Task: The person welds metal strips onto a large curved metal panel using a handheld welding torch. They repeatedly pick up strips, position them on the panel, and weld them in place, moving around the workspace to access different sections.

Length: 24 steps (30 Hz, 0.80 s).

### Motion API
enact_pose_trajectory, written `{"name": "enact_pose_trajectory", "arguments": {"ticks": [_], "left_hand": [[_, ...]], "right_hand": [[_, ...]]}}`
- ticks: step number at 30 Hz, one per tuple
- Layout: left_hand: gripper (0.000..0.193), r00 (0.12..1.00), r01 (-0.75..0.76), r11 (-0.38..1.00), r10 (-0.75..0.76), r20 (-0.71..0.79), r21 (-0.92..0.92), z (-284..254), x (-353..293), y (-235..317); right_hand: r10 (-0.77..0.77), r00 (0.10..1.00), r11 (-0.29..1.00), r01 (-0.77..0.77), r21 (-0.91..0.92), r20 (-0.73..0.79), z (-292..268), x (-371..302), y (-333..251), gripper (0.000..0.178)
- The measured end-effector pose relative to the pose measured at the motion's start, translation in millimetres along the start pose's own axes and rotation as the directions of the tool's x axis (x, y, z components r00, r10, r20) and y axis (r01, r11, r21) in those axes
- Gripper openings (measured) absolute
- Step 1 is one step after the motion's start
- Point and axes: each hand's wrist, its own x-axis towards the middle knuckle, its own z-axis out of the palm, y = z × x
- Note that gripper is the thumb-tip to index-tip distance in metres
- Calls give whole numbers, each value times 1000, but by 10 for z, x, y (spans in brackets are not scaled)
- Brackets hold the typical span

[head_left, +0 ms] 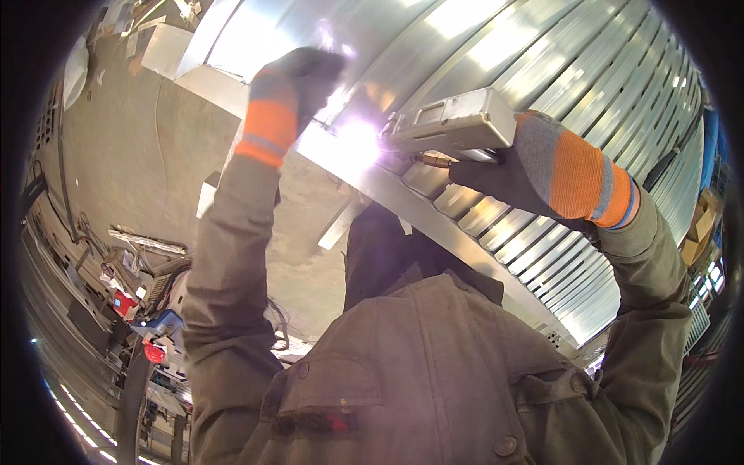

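My right hand, in a grey and orange work glove, is closed around a welding gun with a boxy silver body and a brass-coloured fitting below. A glaring white-violet light burns at the gun's tip, beside the edge of a shiny metal strip. My left hand, gloved alike, hovers to the left of the glare with its fingers curled. What those fingers hold, if anything, is lost in the blur and dazzle. Shiny slatted metal panels spread beyond both hands.
A grey floor lies at the left. Red and blue items and clutter stand at the lower left, with cables near them. Cardboard boxes are at the far right. The metal strip's long edge runs diagonally in front of my body.
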Motion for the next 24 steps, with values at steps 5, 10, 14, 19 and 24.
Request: {"name": "enact_pose_trajectory", "arguments": {"ticks": [5, 10, 14, 19, 24], "left_hand": [[31, 905, 126, 985, -164, -392, -121, -37, -1048, -430], [42, 866, 474, 880, -468, -175, -10, 595, -1746, -833], [46, 881, 471, 882, -471, -43, 3, 1002, -1880, -880], [48, 883, 467, 884, -466, -58, 2, 1124, -1870, -1027], [47, 903, 416, 893, -428, -38, -172, 1182, -1908, -1319]], "right_hand": [[-169, 968, 979, 187, 81, -186, 125, -96, 249, 42], [-281, 926, 941, 317, 118, -251, 288, -50, 528, 45], [-282, 929, 929, 326, 173, -240, 336, 16, 608, 45], [-286, 927, 920, 336, 200, -243, 353, 67, 628, 46], [-296, 925, 911, 348, 220, -236, 379, 127, 670, 49]]}}
